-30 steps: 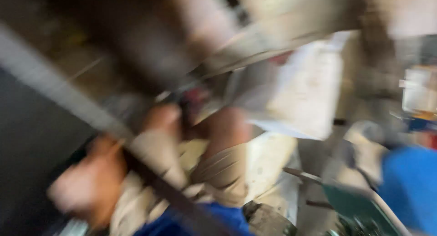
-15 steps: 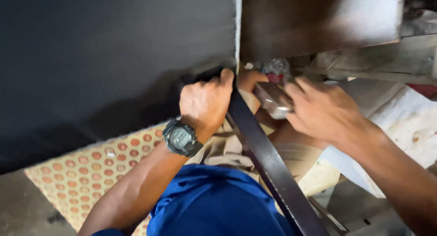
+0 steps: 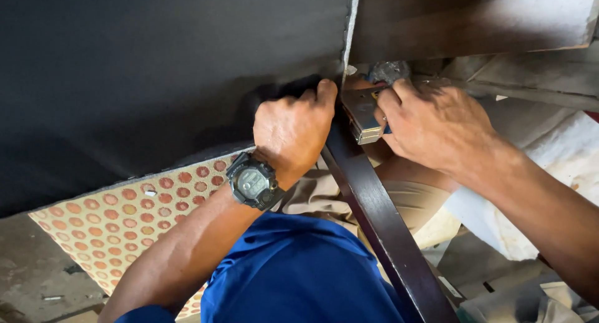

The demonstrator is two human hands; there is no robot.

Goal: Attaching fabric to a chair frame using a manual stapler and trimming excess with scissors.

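My left hand, with a dark wristwatch on the wrist, presses and grips the black fabric sheet against the top of a dark wooden bar. My right hand is closed on a metal staple tool held against the bar near the fabric's stapled edge. Above them runs a dark wooden board of the furniture frame. The tool's front end is partly hidden by my fingers.
A mat with an orange dot pattern lies on the concrete floor at the lower left. My blue shirt and tan trousers fill the bottom middle. White cloth lies at the right.
The view went from a blurred sweep to steady. Over the last half second my right hand has brought the tool a little closer to the fabric edge; my left hand stays on the fabric.
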